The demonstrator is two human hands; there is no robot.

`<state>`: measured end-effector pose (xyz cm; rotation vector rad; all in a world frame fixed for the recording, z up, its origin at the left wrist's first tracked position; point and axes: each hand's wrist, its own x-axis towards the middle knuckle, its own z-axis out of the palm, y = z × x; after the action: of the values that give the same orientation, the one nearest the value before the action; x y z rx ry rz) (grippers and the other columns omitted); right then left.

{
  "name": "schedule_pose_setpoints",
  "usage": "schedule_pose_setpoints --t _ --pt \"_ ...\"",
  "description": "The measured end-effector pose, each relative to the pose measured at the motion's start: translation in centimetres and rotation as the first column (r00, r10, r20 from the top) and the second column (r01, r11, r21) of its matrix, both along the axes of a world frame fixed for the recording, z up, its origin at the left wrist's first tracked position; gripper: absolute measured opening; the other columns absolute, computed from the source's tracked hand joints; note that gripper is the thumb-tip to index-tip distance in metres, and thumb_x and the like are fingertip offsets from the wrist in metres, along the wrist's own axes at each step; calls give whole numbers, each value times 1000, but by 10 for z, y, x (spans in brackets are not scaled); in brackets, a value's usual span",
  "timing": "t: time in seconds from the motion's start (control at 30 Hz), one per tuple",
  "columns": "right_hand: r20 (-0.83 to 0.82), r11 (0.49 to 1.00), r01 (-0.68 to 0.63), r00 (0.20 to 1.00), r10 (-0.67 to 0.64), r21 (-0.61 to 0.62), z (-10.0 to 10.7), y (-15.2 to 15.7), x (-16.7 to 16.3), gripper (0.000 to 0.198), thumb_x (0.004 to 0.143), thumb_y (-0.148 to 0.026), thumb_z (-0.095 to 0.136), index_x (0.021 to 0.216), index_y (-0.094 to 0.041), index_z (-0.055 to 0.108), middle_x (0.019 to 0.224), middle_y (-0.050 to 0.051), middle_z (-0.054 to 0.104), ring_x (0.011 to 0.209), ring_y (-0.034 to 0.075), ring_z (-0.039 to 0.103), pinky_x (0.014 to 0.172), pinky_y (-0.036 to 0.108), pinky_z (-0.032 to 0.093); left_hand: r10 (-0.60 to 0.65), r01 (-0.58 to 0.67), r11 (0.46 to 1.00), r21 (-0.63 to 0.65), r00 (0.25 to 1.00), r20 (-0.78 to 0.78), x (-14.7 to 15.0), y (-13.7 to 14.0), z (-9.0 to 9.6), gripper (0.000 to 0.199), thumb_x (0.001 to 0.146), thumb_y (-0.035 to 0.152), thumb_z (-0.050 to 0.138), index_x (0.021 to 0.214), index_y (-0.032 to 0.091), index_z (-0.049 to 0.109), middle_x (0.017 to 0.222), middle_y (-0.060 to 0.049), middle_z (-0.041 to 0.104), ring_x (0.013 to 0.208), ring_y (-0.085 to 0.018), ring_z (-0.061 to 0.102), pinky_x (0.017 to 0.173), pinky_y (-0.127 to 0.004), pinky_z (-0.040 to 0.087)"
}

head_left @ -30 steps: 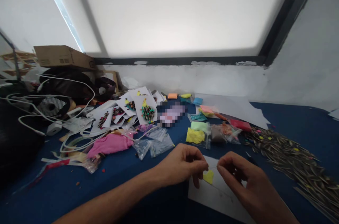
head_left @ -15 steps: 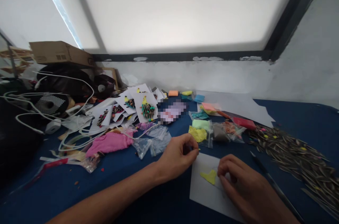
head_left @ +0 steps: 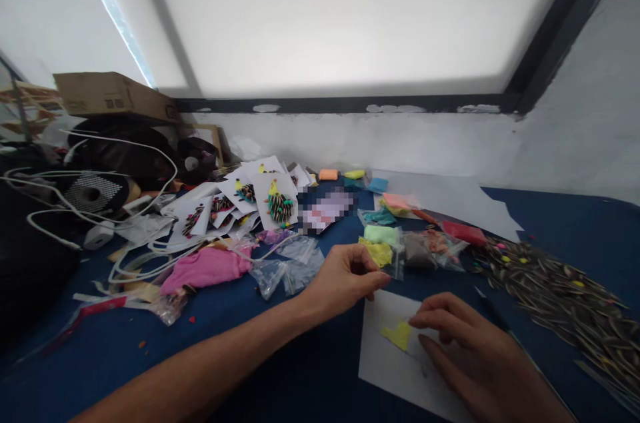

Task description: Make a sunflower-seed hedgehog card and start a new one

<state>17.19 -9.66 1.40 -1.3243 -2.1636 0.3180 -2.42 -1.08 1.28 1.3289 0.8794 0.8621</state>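
On a white paper sheet (head_left: 387,376) lies a flat, pale yellow piece of modelling clay (head_left: 397,336), shaped a bit like a bird's head and neck. My right hand (head_left: 470,343) rests over the paper's right side. Its index fingertip meets the clay's right edge, with the thumb apart from it. Just off the sheet's upper left corner is my left hand (head_left: 345,280), fingers curled and thumb pressed to them in a pinch. Whatever is in that pinch is hidden. Behind it, a lump of yellow clay (head_left: 376,252) sits by a clear bag.
Striped sunflower seeds (head_left: 565,296) are heaped at the right, near a dark pen (head_left: 493,310). Several seed-decorated cards (head_left: 275,200) pile up at the back left. Pink clay (head_left: 210,270), white cables (head_left: 150,246) and a cardboard box (head_left: 107,95) occupy the left.
My left hand has shifted slightly right over the paper's corner. The right thumb and index finger have parted, and the index fingertip now rests at the clay's edge.
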Motion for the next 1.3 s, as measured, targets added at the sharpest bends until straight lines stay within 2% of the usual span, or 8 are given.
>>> schedule_pose_setpoints --t 0.13,0.27,0.37,0.6,0.8,1.0,1.13,1.3 --pt "47 998 -37 998 39 -45 3 -1 -1 15 88 -17 47 85 -25 58 96 5 63 76 14 67 64 23 55 -43 43 999 7 999 30 5 4 -2 39 62 35 80 73 18 46 58 6 54 44 -7 50 43 -18 39" --pt "13 993 -91 996 92 -74 -4 0 -1 16 92 -17 44 85 -24 56 96 5 62 78 13 67 67 24 55 -79 83 992 91 996 -41 8 6 -6 23 72 30 70 83 16 55 62 5 55 43 -7 47 40 -19 36" --pt "-5 992 -111 994 111 -63 -9 1 0 16 93 -18 45 87 -24 58 96 4 60 80 12 67 69 22 54 -95 102 992 79 991 -89 8 6 -6 14 76 27 65 79 14 59 64 3 56 44 -8 46 40 -20 36" --pt "-6 988 -115 993 115 -106 -2 -1 -3 20 95 -22 45 78 -25 55 87 2 63 72 12 66 63 19 54 -44 45 997 56 999 -23 6 6 -5 28 81 41 62 77 14 57 62 2 55 41 -7 44 39 -19 35" --pt "68 996 -92 993 92 -5 -10 1 0 18 94 -25 50 77 -24 56 86 3 63 69 13 66 63 22 55 4 -4 997 77 1000 -10 5 5 -7 23 82 36 63 75 15 59 54 6 46 44 -7 42 42 -20 33" --pt "61 991 -117 992 113 64 -13 0 3 15 89 -17 55 93 -28 63 82 1 67 67 13 67 58 19 54 32 31 946 324 982 -188 5 2 -5 7 79 14 65 82 13 71 75 -1 64 59 -8 46 56 -20 36" --pt "-8 992 -99 995 100 81 -12 0 0 18 88 -16 58 97 -30 64 85 0 71 72 15 70 63 20 56 13 69 940 334 971 -238 4 2 -4 9 80 12 63 83 13 72 76 -2 66 60 -9 48 57 -21 37" --pt "-18 994 -52 998 54 94 -15 4 -6 10 88 -21 58 86 -28 64 83 1 67 69 14 68 60 20 54 0 105 927 359 960 -280 4 3 -5 12 80 12 63 85 12 73 76 -3 67 62 -11 52 60 -22 39"
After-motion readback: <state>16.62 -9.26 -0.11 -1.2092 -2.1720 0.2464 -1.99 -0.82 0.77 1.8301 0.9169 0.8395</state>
